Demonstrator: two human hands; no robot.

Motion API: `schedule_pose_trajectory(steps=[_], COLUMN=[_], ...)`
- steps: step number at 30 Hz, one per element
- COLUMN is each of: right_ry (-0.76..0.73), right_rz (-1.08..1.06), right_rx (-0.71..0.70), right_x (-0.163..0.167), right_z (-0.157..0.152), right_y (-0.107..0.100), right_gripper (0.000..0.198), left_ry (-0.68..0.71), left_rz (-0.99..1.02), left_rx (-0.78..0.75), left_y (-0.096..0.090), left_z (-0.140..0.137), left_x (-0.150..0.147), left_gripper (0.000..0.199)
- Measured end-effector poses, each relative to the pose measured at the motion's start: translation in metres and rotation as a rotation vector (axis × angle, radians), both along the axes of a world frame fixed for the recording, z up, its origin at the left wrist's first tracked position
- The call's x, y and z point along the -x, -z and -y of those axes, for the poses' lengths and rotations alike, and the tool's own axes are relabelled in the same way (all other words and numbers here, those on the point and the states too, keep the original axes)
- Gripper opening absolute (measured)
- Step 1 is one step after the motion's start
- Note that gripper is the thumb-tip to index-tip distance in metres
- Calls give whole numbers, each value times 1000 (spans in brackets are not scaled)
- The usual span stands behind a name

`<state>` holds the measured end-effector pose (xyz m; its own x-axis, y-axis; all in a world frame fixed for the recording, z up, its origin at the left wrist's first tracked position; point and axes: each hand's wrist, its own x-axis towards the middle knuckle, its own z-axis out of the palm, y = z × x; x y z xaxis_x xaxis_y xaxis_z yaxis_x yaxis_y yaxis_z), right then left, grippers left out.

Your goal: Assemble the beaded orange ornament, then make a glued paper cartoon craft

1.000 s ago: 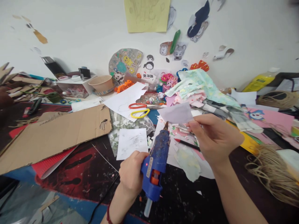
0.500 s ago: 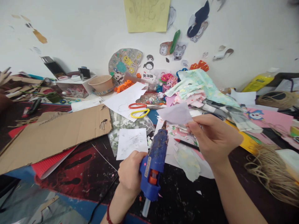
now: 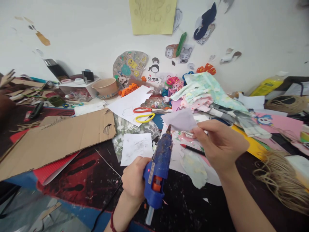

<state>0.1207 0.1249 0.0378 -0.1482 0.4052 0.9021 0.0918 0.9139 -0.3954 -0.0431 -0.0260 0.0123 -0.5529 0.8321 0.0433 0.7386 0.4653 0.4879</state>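
My left hand (image 3: 135,176) is closed round the handle of a blue hot glue gun (image 3: 160,161), its small light glowing red and a clear glue stick (image 3: 149,215) sticking out of the back. Between the thumb and fingers of my right hand (image 3: 220,143) is a small white piece of paper (image 3: 180,120), held by its right edge. The gun's nozzle points up at the paper's lower left edge; whether the two touch I cannot tell. Left of the gun lies a white paper square (image 3: 136,149) with grey smudges. A red-tipped black pencil (image 3: 193,149) rests under my right hand.
Scissors (image 3: 145,115) with red and yellow handles lie beyond the gun. Flat cardboard (image 3: 60,141) covers the left side. Fabric scraps (image 3: 205,90) are heaped at the back, twine (image 3: 280,180) lies right, and a bowl (image 3: 105,87) stands back left. Another person's hand (image 3: 7,79) shows at far left.
The glue gun has shifted very slightly to the left, and the paper in my right hand has moved slightly left and down. Both grips stay the same.
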Motion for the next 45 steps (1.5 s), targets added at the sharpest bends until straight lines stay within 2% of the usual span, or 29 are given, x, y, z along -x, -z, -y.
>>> schedule_pose_trajectory(steps=[6,17,22,26,28,31,34,45], right_ry=[-22,-50,-51,-67,-67,-67,-62,-30], right_rz=[13,32,43,38,45,57,60,77], right_rx=[-7,-4,-7,-10,-6,-12,-20,-39], right_x=[-1,-1,0,0,0,0,0,0], right_z=[0,1,1,1,1,1,1,2], right_y=[0,1,0,0,0,1,2,0], right_gripper=[16,18,15,16,16,17,17,15], left_ry=[-89,-89,-190,-78,-66,-122,-96,-92], left_rz=[47,48,14,49,58,48,74,97], left_rx=[-72,-80,-95,-114,-142,-190,-203,-113], left_y=[2,-1,8,17,18,16,11,-3], left_z=[1,2,1,4,6,6,5,4], left_x=[-10,-11,-7,1,2,-1,-6,-13], left_gripper=[21,22,12,12,12,12,15,26])
